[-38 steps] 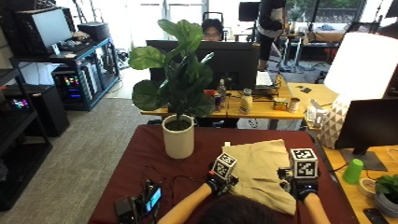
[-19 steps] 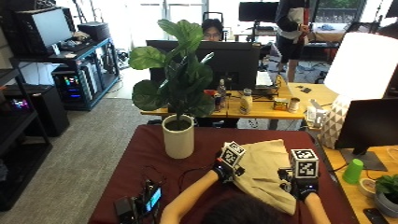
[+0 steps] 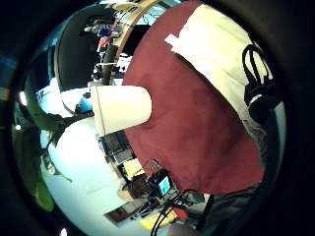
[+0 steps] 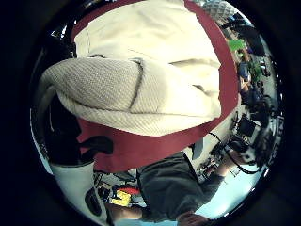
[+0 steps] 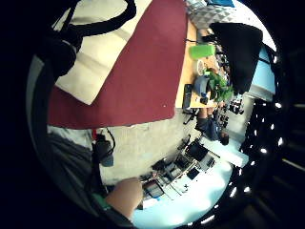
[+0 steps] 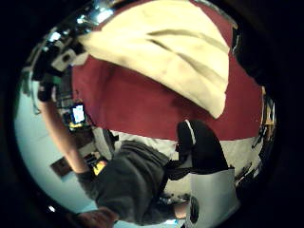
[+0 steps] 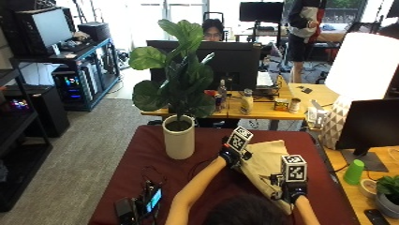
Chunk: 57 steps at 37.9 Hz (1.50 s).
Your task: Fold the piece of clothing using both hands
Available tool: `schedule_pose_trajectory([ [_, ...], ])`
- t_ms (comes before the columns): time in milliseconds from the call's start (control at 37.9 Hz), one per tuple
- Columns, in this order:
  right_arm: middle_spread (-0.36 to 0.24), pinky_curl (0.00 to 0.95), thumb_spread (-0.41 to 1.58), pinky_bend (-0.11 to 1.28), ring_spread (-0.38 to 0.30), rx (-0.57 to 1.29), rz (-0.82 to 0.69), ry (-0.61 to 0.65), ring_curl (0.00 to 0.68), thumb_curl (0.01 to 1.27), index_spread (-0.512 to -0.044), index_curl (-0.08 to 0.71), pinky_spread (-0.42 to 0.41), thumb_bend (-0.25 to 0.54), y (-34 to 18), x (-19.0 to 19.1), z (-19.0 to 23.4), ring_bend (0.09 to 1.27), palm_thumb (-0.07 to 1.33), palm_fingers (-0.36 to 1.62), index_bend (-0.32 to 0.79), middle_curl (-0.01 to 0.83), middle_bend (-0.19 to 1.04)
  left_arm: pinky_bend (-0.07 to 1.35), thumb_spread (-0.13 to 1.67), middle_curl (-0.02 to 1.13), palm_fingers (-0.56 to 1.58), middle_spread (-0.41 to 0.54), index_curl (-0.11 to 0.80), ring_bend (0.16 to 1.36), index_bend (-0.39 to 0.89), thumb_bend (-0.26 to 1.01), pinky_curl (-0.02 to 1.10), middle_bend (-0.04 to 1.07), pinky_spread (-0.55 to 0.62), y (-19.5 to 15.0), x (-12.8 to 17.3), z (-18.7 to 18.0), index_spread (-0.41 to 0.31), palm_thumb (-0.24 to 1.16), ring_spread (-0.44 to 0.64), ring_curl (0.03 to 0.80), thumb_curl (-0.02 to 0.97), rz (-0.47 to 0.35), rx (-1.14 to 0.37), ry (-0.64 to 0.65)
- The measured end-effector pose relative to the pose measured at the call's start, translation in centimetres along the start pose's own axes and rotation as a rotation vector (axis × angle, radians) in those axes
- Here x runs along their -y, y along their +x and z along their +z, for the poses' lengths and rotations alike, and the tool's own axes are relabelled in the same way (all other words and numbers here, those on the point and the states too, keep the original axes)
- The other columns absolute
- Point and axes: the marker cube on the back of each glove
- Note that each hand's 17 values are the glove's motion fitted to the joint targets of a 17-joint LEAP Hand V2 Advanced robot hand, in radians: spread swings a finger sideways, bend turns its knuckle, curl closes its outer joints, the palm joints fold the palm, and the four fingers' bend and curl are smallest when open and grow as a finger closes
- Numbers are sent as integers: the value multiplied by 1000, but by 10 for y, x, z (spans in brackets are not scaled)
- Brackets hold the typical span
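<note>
- The outside view looks down from above and behind the person's head onto the dark red tablecloth point(image 7: 150, 154).
- All four palm views sit close over it — both thumb-side ones share the cream knitted garment point(image 4: 155, 61).

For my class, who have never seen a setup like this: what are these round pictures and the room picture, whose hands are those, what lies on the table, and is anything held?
A person, not a machine, works in black gloves. The room picture looks down from behind their head. The four round pictures come from small cameras on the palms.

On the dark red tablecloth lie a cream garment and a potted plant.

The left hand has lifted a bunched edge of the garment; its thumb-side palm view shows cloth gathered close against the palm. The right hand rests at the garment's near edge; its fingers are hidden.
</note>
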Motion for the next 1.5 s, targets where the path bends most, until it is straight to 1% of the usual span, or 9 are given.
schedule_pose_trajectory([
  [238,-153,370,1127,283,-189,47,44,-70,433,322,-230,285,-32,45,-15,45,71,437,727,917,76,462,212,400,1261,444,1168,-288,457,440,163,39,388,223,-369,-7,0,-16,-288,809,-321,399,518,-52,11,48],
  [370,-151,397,1086,377,-190,69,88,14,438,343,-229,264,-62,16,-10,55,82,442,744,893,67,462,185,396,1258,460,1168,-292,460,437,161,30,393,219,-367,-13,7,-16,-290,813,-323,404,534,-80,38,116],
  [554,-189,411,895,492,-228,152,102,116,430,450,-249,247,-194,70,7,59,80,466,954,1122,112,464,203,387,1256,477,1161,-294,465,431,164,16,399,209,-367,-3,-17,0,-289,818,-319,409,554,37,-34,-38],
  [766,-201,426,614,451,-244,108,-45,-5,463,545,-257,341,-258,42,7,9,62,501,1032,1286,236,511,295,375,1257,493,1156,-293,468,417,161,2,403,203,-363,9,-28,63,-287,822,-319,412,571,218,-54,-35],
  [845,-201,427,535,455,-246,57,-111,-85,465,571,-256,366,-269,27,3,-18,48,501,1049,1295,246,520,313,368,1263,497,1149,-293,470,416,162,-4,404,196,-360,11,-53,82,-287,815,-314,415,576,287,-83,-72],
  [1082,-203,433,379,463,-250,-175,-97,-59,473,632,-256,426,-275,-17,-11,-55,-60,521,1069,1307,261,535,350,366,1289,502,1154,-291,463,435,145,-15,411,190,-356,-10,-122,56,-279,761,-317,422,570,417,-295,-94],
  [1267,-203,435,304,458,-246,-266,92,86,478,664,-257,464,-277,-21,-23,35,-111,534,1069,1300,270,542,371,394,1278,516,1207,-296,444,495,124,-6,422,207,-370,-42,-70,51,-275,761,-328,439,585,180,-362,-148],
  [1399,-204,433,271,441,-247,-169,167,201,482,683,-259,489,-279,-23,-47,104,-89,539,1068,1286,279,547,386,433,1284,530,1155,-295,405,541,43,-11,436,237,-369,-52,-57,76,-249,745,-333,454,590,-128,-376,-450],
  [1505,-209,431,320,437,-247,-91,190,303,480,692,-271,492,-278,-36,-57,118,-67,533,1036,1168,230,538,357,490,1354,539,964,-275,311,582,-78,-39,456,252,-344,-58,-35,107,-190,618,-318,464,546,-246,-373,-436],
])
